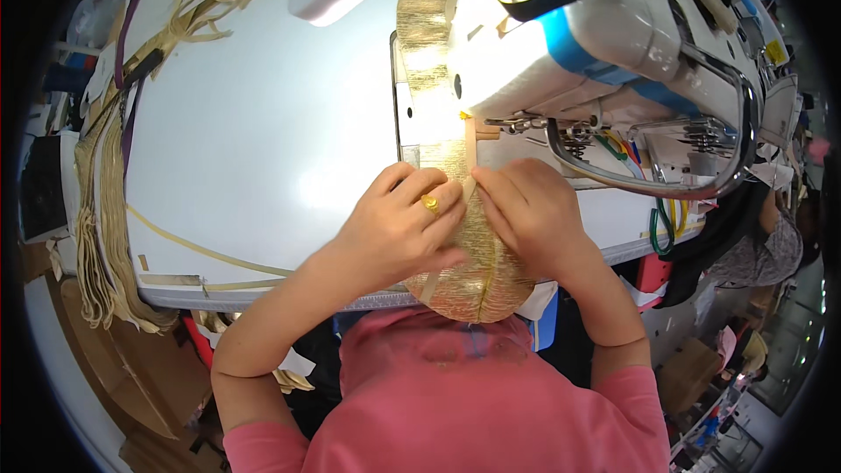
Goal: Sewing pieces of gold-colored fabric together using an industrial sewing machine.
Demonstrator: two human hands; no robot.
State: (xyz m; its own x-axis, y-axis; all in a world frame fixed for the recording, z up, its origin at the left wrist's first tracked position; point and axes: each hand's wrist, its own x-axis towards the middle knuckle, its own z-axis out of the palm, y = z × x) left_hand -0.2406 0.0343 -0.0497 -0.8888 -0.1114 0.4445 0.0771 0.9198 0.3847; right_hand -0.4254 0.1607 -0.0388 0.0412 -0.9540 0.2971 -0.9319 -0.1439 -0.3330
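1. A pink shirt (pixel 491 394) fills the foreground, on the near side of a white sewing machine (pixel 543 52).
2. Shimmering gold fabric (pixel 486 276) lies on the worktop (pixel 236 158) in front of the sewing machine; a narrow tan strip (pixel 470 147) runs along it toward the machine.
3. Near side of the machine: the left hand (pixel 394 219), wearing a gold ring (pixel 430 202), curls its fingers over the fabric; any pinch cannot be told.
4. Beside it, the right hand (pixel 543 215) sets gently bent fingers at the strip, grip unclear.
5. Well left of the machine hang bundled pale strips (pixel 114 219).
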